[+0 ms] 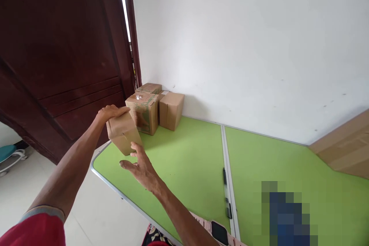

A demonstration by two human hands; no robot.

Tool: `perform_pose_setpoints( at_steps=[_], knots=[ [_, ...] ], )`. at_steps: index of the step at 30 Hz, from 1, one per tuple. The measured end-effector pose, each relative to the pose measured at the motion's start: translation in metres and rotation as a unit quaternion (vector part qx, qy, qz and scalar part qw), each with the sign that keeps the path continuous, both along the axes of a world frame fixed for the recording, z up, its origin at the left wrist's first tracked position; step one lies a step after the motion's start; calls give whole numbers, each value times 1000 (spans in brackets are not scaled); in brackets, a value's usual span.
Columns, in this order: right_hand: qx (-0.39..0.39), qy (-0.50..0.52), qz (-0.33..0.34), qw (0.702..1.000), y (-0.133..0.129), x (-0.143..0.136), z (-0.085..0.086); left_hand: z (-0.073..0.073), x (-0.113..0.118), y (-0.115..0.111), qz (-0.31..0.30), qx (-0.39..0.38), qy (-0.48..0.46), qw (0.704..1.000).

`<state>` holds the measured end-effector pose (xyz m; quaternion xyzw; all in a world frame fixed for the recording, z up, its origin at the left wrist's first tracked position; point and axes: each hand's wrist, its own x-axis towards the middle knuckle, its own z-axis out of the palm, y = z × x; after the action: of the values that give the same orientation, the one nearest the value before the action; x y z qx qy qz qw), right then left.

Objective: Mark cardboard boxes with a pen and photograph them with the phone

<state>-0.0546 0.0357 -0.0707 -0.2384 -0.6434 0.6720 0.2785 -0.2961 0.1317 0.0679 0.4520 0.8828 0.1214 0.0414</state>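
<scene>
At the table's far left corner stands a plain brown cardboard box (123,132), tilted in my view. My left hand (113,112) lies over its top left edge, gripping it with the fingers stretched across. Close to the box's lower right side is my right hand (141,167), thumb spread away and fingertips at the cardboard; whether they press on it I cannot tell. Just behind stands a printed carton (144,115) with shiny tape on top. Another plain box (172,110) is to its right, and a further carton (149,87) shows behind them.
The green folding table (184,161) has a metal seam (226,150) with a black pen (227,196) beside it. A pink-strapped smartwatch (219,233) is near my right forearm. A large cardboard box (348,146) stands right. A dark red door (63,46) is left; a blurred patch covers the lower right.
</scene>
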Motion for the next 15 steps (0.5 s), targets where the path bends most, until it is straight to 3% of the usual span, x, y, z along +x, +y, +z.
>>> perform_pose_setpoints(
  at_steps=[3, 5, 9, 12, 13, 15],
  knots=[
    [17, -49, -88, 995, 12, 1, -6, -13, 10, 16, 19, -1, -17, 1000],
    [30, -80, -108, 990, 18, 3, -11, -20, 9, 13, 9, 5, -36, 999],
    [26, -92, -58, 994, 24, 10, -19, -40, 2, -22, -45, 58, -71, 995],
    [42, -85, -20, 995, 25, 7, -21, -68, 3, -57, -89, 129, -88, 984],
    [50, -84, -15, 995, 26, 4, -21, -79, 5, -67, -116, 157, -108, 975],
    [62, -82, -6, 995, 31, -2, -19, -102, 11, -80, -178, 249, -206, 930]
  ],
)
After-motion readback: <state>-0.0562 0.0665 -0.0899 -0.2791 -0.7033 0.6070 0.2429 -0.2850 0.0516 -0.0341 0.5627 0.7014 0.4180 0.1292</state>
